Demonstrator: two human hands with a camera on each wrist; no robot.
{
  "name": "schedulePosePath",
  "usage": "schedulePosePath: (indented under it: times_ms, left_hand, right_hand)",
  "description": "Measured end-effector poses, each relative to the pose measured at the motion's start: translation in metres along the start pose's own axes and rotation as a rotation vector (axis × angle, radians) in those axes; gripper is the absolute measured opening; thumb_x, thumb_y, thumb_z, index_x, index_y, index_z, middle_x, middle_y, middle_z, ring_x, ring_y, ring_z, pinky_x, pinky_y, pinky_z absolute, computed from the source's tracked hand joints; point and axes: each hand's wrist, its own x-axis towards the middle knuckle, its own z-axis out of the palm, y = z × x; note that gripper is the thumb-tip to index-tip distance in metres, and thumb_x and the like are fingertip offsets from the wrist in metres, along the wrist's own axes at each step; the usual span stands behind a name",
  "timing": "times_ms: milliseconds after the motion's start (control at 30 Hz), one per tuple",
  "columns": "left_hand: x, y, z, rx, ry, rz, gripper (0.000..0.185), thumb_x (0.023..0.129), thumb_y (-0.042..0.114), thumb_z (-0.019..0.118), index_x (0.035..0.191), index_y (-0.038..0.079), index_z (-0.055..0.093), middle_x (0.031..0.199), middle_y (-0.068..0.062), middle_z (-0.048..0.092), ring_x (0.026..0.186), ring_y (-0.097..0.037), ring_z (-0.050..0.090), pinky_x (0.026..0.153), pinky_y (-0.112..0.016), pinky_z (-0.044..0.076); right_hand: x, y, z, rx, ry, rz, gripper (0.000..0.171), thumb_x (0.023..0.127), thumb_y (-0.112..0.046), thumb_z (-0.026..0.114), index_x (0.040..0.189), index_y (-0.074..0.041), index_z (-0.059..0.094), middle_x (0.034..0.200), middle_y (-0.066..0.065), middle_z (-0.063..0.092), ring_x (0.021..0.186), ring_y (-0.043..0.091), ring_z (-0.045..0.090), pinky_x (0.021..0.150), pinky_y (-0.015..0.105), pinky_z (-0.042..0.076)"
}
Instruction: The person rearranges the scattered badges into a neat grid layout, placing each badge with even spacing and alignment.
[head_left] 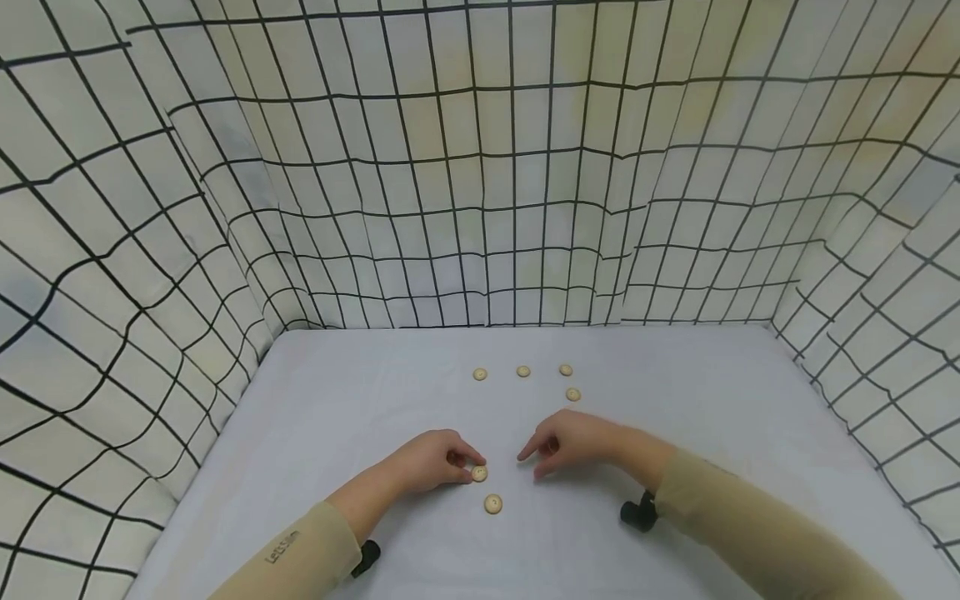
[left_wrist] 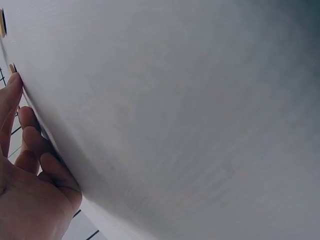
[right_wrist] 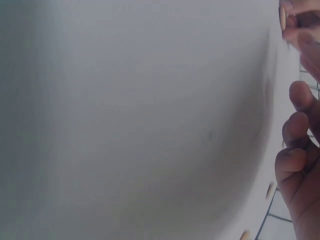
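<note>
Thumb and index finger of my left hand [head_left: 438,460] pinch a round, pale wooden button [head_left: 479,473] by its edge, low over the white tabletop. In the right wrist view that same button [right_wrist: 283,18] shows at the top right between the left fingers. Just in front of it, nearer me, another button [head_left: 492,503] lies flat with its small holes facing up. My right hand [head_left: 572,443] hovers to the right of the pinched button, fingers loosely bent and holding nothing. The right wrist view shows its fingers [right_wrist: 298,125] apart from any button.
Farther back, three buttons lie in a row: a left one [head_left: 480,374], a middle one [head_left: 523,371] and a right one [head_left: 566,369]. One more button [head_left: 573,394] sits just in front of the right one. White walls with a black grid [head_left: 513,208] enclose the table [head_left: 337,375].
</note>
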Motion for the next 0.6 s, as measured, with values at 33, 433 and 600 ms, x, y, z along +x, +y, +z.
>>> schedulePosePath:
  times_ms: [33,433,600]
  left_hand:
    - [0.0,-0.001,0.0,0.001,0.0,-0.001,0.02,0.085,0.022,0.079,0.103,0.029,0.078,0.084,0.007,0.056,0.08,-0.012,0.051,0.072,-0.031,0.043]
    - [0.002,-0.007,0.0,0.01,-0.006,0.037,0.021,0.084,0.022,0.079,0.104,0.03,0.078,0.083,0.009,0.057,0.08,-0.011,0.051,0.072,-0.031,0.043]
    - [0.003,-0.005,-0.001,0.001,-0.003,0.033,0.02,0.085,0.022,0.079,0.103,0.031,0.078,0.083,0.009,0.057,0.08,-0.011,0.051,0.072,-0.032,0.043]
  right_hand:
    - [0.002,-0.003,0.001,0.0,-0.008,-0.013,0.026,0.082,-0.031,0.082,0.108,-0.032,0.078,0.073,-0.014,0.059,0.068,0.003,0.051,0.062,0.022,0.044]
    - [0.016,-0.032,0.015,-0.006,-0.083,-0.133,0.025,0.083,-0.028,0.081,0.108,-0.027,0.078,0.067,-0.015,0.057,0.062,0.0,0.048,0.06,0.018,0.041]
    - [0.019,-0.04,0.02,-0.01,-0.091,-0.167,0.026,0.084,-0.029,0.081,0.109,-0.027,0.078,0.066,-0.016,0.055,0.062,-0.001,0.047,0.059,0.017,0.04]
